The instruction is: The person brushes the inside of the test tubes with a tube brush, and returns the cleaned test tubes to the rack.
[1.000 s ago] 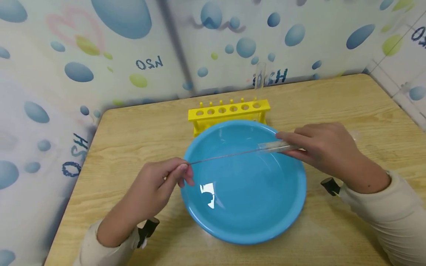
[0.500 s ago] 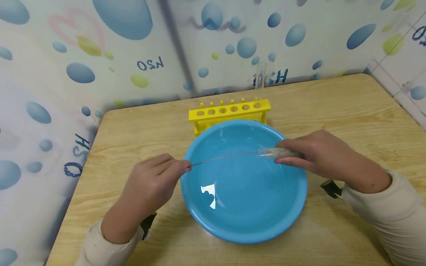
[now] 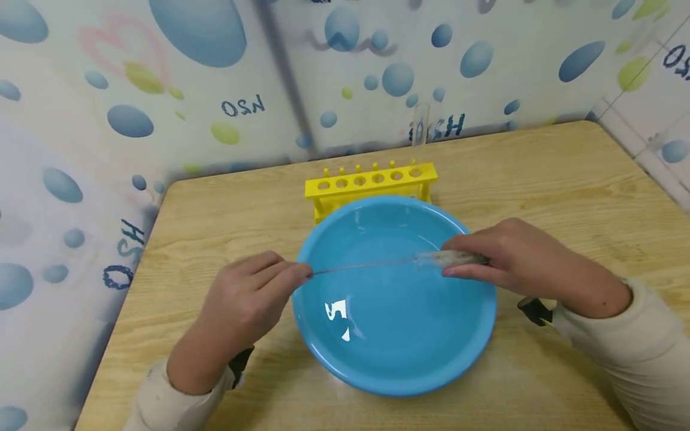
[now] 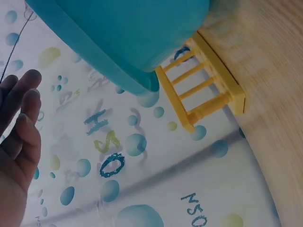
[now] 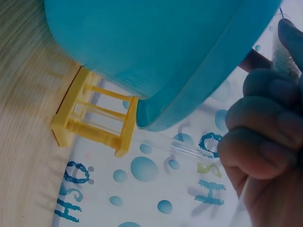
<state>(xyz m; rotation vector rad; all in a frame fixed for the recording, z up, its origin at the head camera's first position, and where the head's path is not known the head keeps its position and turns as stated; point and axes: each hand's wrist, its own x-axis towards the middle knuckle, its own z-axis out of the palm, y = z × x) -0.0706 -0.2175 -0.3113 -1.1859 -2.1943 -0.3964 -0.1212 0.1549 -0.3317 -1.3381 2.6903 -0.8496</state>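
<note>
My left hand (image 3: 245, 296) pinches the twisted wire handle (image 3: 361, 266) of a test tube brush between thumb and fingers, at the left rim of the blue basin (image 3: 396, 388). The wire runs right, over the basin, into the mouth of a clear test tube (image 3: 450, 258). Pale bristles fill the part of the tube near my right hand (image 3: 530, 263), which grips the tube with its fingers curled round it. In the right wrist view the bristles show inside the tube (image 5: 282, 59). The tube's closed end is hidden by the right hand.
Behind the basin stands a yellow test tube rack (image 3: 372, 179). Another clear test tube (image 3: 420, 131) stands upright in its right-end hole. The wooden table (image 3: 226, 221) meets a patterned wall (image 3: 280, 78) at the back. Water appears to fill part of the basin.
The right hand and the tube have moved slightly down and levelled out. The left hand has rolled over, its fingers now tucked in on the wire. Basin and rack have stayed put.
</note>
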